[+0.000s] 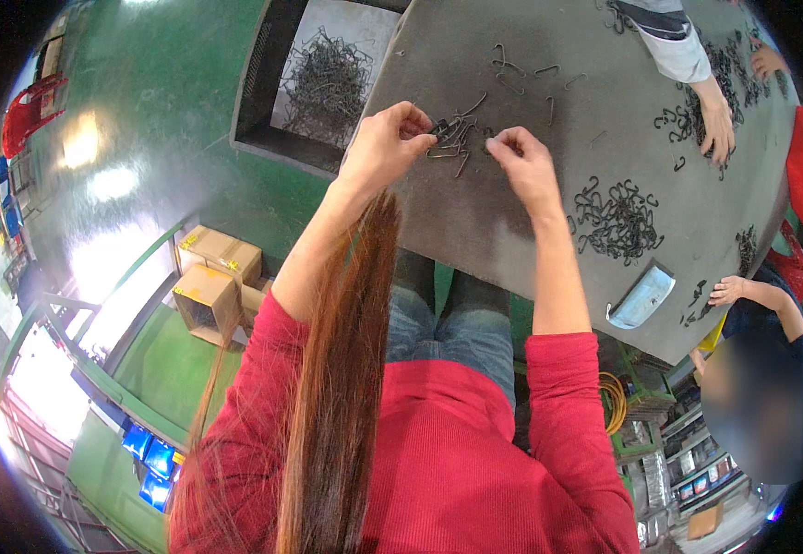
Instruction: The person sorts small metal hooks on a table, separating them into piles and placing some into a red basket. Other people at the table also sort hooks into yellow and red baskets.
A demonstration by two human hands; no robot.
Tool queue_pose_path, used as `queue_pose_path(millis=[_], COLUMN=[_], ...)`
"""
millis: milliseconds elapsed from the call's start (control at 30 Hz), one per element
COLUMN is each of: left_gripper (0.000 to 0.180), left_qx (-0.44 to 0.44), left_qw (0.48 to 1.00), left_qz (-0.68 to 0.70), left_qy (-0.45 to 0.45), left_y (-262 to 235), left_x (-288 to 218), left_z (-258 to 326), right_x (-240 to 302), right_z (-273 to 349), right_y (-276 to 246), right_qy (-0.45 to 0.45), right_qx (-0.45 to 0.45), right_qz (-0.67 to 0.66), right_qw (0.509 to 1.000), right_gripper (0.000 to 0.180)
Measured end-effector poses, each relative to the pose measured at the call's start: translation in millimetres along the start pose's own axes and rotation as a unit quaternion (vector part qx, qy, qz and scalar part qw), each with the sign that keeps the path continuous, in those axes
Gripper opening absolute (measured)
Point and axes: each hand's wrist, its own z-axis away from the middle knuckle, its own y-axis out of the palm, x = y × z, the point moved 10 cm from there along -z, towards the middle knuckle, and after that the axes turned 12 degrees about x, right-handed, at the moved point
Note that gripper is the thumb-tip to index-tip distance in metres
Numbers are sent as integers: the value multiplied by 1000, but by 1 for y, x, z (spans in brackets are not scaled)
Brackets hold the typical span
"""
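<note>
Both my hands are over the near left part of the grey table [531, 226]. My left hand [385, 148] is closed in a pinch, thumb and forefinger on a small dark hook [439, 127]. Next to its fingertips lies a loose cluster of bent wire hooks [459, 138], some with long shanks. To the right of that cluster, my right hand [524, 164] also pinches; a small dark piece shows at its fingertips, too small to name. Farther off on the table are several scattered wire hooks [509, 69]. A heap of black S-shaped hooks [618, 220] sits right of my right forearm.
A dark-walled bin [252, 97] left of the table holds a tangled wire-hook pile [326, 83]. A blue face mask [641, 297] lies near the table's edge. Other people's hands [717, 129] work among hooks at the right. Cardboard boxes [206, 300] stand on the green floor.
</note>
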Motion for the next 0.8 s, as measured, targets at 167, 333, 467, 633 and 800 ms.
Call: queue_pose_path(millis=[167,333,467,633,800], left_gripper=[27,18,17,18,19], left_qx=[86,121,122,95,8], left_qw=[993,913,866,848,887], left_qz=[32,382,482,522,456], left_qy=[-79,-76,-49,-20,-70], left_y=[-2,4,7,6,0], left_x=[28,44,49,42,59], left_z=[4,9,14,18,26], right_x=[14,41,87,76,74], right_z=[5,-24,-27,-41,-37], right_y=[13,28,60,84,71], right_qy=[14,-64,-167,-139,-76], right_qx=[69,69,36,109,118], right_qz=[-316,70,405,555,525], right_qw=[946,993,898,813,840], right_gripper=[13,14,8,14,15])
